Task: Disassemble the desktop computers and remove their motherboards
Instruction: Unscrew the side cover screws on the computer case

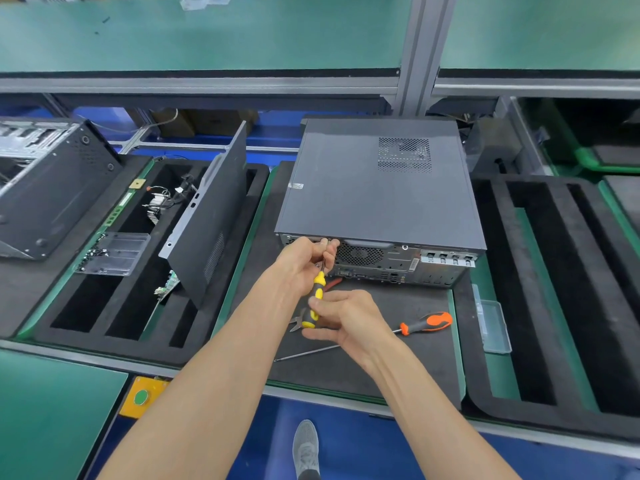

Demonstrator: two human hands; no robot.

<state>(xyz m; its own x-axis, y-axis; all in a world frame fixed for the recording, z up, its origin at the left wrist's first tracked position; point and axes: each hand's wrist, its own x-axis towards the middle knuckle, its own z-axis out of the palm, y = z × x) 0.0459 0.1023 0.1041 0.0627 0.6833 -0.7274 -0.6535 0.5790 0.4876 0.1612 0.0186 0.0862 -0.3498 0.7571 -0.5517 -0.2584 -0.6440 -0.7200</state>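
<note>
Desktop computer (377,202) lies flat, closed, on dark foam pad (381,341) of green-matted workbench (52,410), rear panel toward both hands: left hand (304,261) pinches yellow screwdriver (317,296) shaft at rear edge, right hand (346,320) grips its handle just below.

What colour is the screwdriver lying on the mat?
Orange and black handle on the screwdriver, seen in the head view.

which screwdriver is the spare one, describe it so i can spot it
Start at the grey computer case on the dark mat. In front of it, right of the hands, lies a screwdriver with an orange-and-black handle. The one in use has a yellow handle.
</note>
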